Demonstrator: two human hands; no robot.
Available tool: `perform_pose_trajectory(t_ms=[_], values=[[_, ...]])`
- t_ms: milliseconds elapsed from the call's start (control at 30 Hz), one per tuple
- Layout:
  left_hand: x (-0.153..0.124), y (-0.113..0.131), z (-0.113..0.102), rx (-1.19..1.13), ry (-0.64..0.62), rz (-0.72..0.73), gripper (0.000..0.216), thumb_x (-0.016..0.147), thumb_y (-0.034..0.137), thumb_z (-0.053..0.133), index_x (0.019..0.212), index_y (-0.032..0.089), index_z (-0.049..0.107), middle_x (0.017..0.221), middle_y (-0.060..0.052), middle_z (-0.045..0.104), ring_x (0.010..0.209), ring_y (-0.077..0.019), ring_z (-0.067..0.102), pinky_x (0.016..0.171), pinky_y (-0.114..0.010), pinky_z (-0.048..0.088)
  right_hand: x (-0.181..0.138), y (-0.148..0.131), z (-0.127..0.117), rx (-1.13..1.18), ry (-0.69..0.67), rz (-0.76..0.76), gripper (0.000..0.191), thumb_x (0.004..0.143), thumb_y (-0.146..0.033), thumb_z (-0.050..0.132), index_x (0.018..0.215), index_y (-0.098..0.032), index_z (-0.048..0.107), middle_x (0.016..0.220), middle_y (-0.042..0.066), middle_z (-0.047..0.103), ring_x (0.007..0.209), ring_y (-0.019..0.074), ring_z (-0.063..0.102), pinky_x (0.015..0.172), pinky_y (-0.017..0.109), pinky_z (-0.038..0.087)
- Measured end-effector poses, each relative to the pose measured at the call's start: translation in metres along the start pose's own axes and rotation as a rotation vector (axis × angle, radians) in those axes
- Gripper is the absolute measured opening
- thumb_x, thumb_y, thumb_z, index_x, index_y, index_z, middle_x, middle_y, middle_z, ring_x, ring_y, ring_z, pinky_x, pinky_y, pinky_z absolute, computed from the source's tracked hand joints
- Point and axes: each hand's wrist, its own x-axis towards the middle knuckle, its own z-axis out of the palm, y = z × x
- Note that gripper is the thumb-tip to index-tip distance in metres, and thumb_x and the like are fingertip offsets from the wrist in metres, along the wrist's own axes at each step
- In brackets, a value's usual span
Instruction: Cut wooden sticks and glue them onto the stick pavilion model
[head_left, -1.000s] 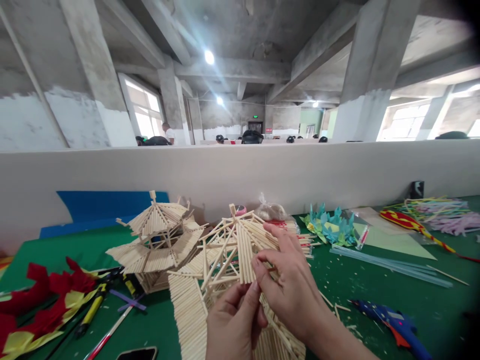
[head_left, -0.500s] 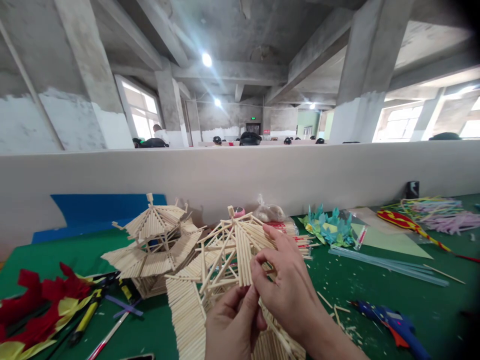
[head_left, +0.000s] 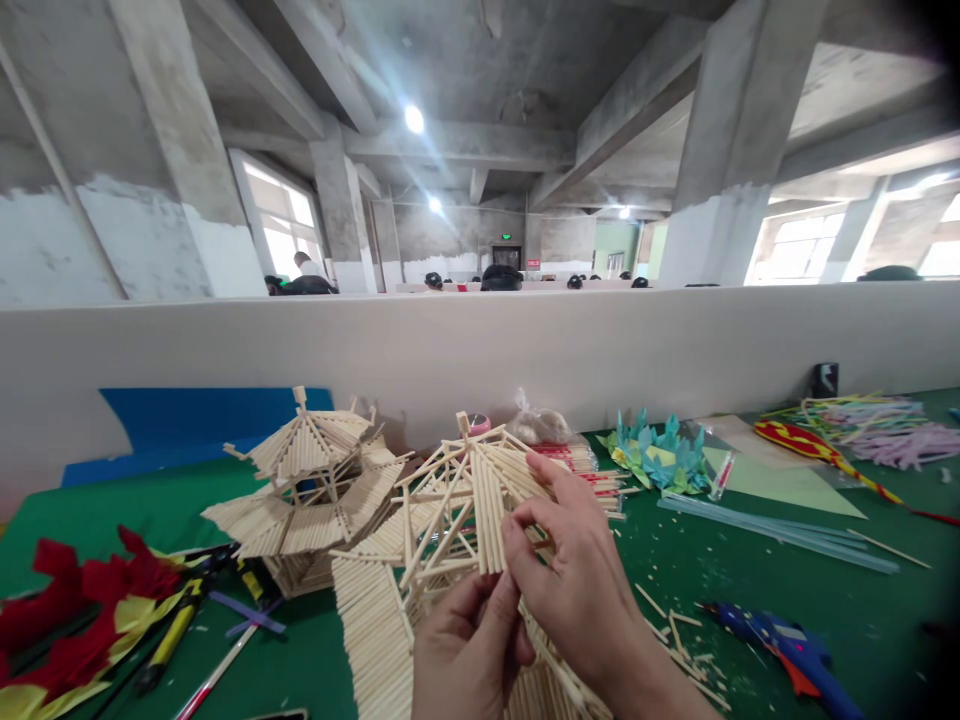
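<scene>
A half-built pagoda roof of thin wooden sticks (head_left: 450,500) stands on the green table (head_left: 750,590) right in front of me. My right hand (head_left: 577,575) pinches a panel of glued sticks on its right slope, thumb and forefinger at the panel's lower edge. My left hand (head_left: 469,650) comes up from below, and its fingertips touch the same lower edge. A finished two-tier stick pagoda (head_left: 307,485) stands just to the left. A flat mat of sticks (head_left: 375,630) lies under the roof.
Red and yellow paper flowers (head_left: 82,610), yellow-handled pliers (head_left: 169,635) and a pen lie at left. A blue glue gun (head_left: 780,645), clear straws (head_left: 780,535), a teal paper flower (head_left: 656,455) and coloured strips (head_left: 877,425) are at right. A grey partition wall (head_left: 480,350) backs the table.
The view shifted slightly between the first two frames. Both hands stay on the stick panel with almost no movement.
</scene>
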Motion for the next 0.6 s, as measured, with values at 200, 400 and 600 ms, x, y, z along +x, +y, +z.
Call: perform_pose_trajectory(t_ms=[200, 400, 600], values=[[0.0011, -0.0017, -0.0003, 0.003, 0.001, 0.007, 0.028, 0.049, 0.036, 0.082, 0.055, 0.013, 0.067, 0.034, 0.004, 0.053, 0.033, -0.002, 0.042, 0.038, -0.011, 0.028, -0.0019, 0.0009, 0.0001, 0.009, -0.002, 0.0, 0.013, 0.075, -0.018, 0.052, 0.068, -0.018, 0.064, 0.127, 0.013, 0.049, 0.118, 0.027, 0.042, 0.096, 0.049, 0.033], [0.0028, -0.0036, -0.0004, 0.016, 0.009, 0.001, 0.031, 0.046, 0.038, 0.082, 0.055, 0.013, 0.067, 0.034, 0.003, 0.054, 0.033, -0.002, 0.04, 0.037, -0.012, 0.027, -0.0023, 0.0018, 0.0001, 0.009, -0.022, 0.02, 0.014, 0.076, -0.021, 0.052, 0.07, -0.018, 0.065, 0.127, 0.013, 0.049, 0.118, 0.0267, 0.041, 0.097, 0.048, 0.032], [-0.0026, -0.0012, 0.0062, -0.011, 0.051, 0.038, 0.031, 0.043, 0.037, 0.084, 0.051, 0.013, 0.065, 0.034, 0.004, 0.052, 0.033, -0.0015, 0.04, 0.038, -0.01, 0.027, -0.001, 0.0022, -0.0033, 0.016, -0.051, 0.006, 0.018, 0.08, -0.021, 0.048, 0.075, -0.017, 0.065, 0.127, 0.013, 0.048, 0.119, 0.0263, 0.04, 0.097, 0.047, 0.031]])
